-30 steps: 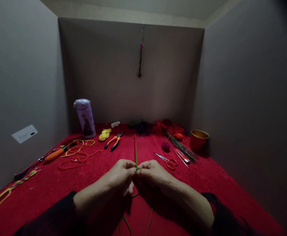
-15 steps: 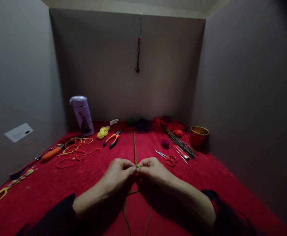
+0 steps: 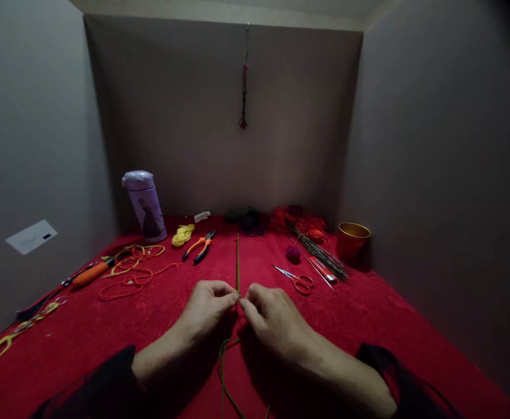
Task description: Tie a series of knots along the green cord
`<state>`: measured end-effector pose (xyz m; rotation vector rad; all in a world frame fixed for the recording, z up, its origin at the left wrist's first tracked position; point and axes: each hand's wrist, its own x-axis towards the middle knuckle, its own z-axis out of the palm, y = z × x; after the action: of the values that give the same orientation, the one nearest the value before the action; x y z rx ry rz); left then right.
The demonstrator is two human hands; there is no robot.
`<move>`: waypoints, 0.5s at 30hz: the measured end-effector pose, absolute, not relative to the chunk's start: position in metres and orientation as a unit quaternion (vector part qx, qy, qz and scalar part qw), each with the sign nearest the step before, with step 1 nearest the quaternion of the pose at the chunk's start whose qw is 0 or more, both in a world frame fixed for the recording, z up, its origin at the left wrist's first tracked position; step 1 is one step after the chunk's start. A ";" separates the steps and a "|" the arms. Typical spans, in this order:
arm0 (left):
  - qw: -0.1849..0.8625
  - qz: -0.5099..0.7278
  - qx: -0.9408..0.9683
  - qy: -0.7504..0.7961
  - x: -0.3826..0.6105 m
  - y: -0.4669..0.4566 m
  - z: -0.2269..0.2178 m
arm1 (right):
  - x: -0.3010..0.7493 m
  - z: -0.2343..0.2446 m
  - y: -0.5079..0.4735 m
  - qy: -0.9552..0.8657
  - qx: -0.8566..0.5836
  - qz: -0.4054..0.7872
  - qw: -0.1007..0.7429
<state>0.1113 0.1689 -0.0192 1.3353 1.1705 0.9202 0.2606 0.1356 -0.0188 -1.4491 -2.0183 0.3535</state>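
Head view: green strand (image 3: 238,263) points straight away, near end pinched by the left hand (image 3: 208,309); the right hand (image 3: 277,319) (grip unclear) adjoins.

The single view looks from the person's head, forward and down over the red cloth (image 3: 368,302), facing the back wall (image 3: 185,116) nearly square on. The left hand (image 3: 209,308) and right hand (image 3: 276,320) come nearest the lens, below the centre, with the forearms reaching in from the lower corners. The bottle (image 3: 145,206) and cup (image 3: 353,241) stand farther off, and a side wall (image 3: 434,174) closes the right edge.
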 end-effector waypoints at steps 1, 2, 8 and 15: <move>0.554 0.394 0.548 0.487 0.111 0.168 -0.019 | 0.258 -0.018 0.131 -0.779 -0.538 0.110 0.303; 0.571 0.397 0.530 0.485 0.111 0.168 -0.019 | 0.255 -0.019 0.127 -0.796 -0.523 0.085 0.293; 0.698 0.315 0.474 0.434 0.107 0.163 -0.013 | 0.245 -0.019 0.106 -0.919 -0.329 -0.077 0.205; 0.680 0.359 0.472 0.431 0.108 0.162 -0.017 | 0.253 0.001 0.106 -0.809 -0.358 0.141 0.444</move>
<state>0.1082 0.1623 -0.0174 1.0600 0.9674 0.8064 0.2532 0.1062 0.0012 -0.8874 -2.0053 0.3485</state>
